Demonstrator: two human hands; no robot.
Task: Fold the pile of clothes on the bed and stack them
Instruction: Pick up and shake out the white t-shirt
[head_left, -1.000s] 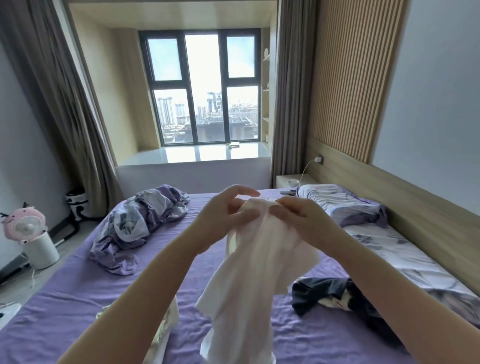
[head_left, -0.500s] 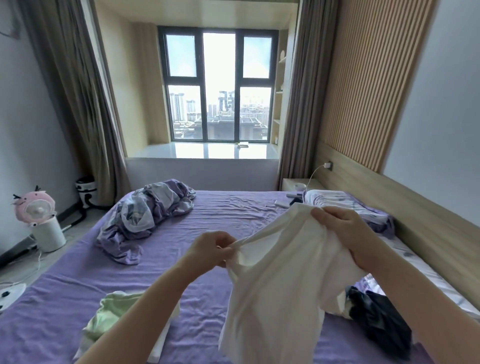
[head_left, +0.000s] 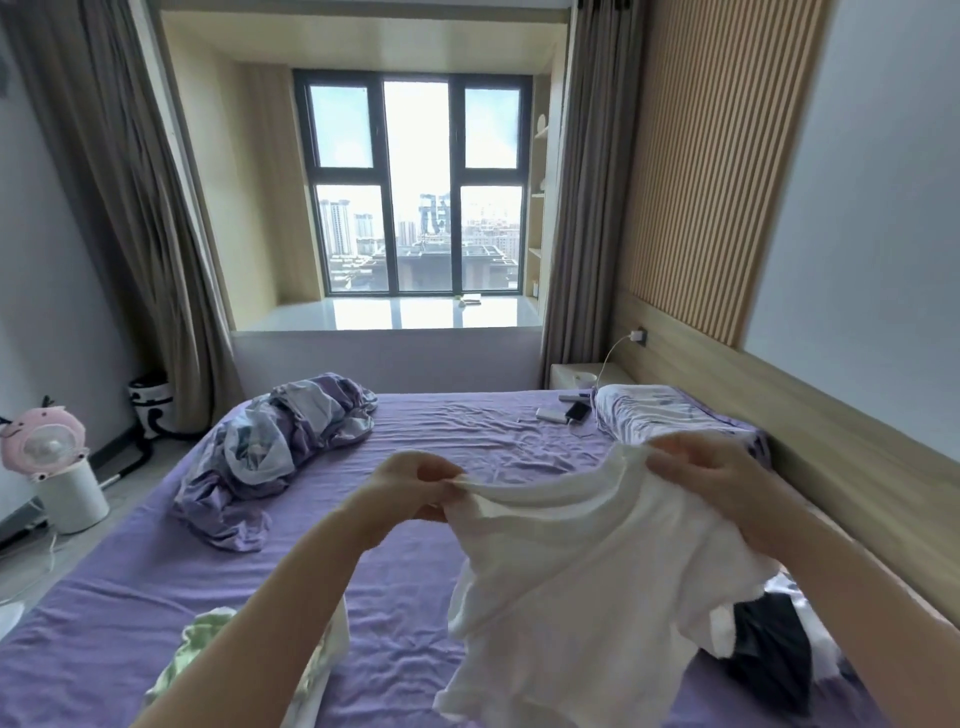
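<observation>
both hands (head_left: 415, 486) pinching white garment (head_left: 571, 597)

The white garment (head_left: 587, 587) hides most of the dark clothing (head_left: 774, 654); its hem leaves the bottom edge.

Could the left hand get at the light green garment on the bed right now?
Probably not yet. The left hand is pinching the white garment held up with the right hand. The light green garment lies uncovered below the left forearm, so once freed, the way looks open.
</observation>
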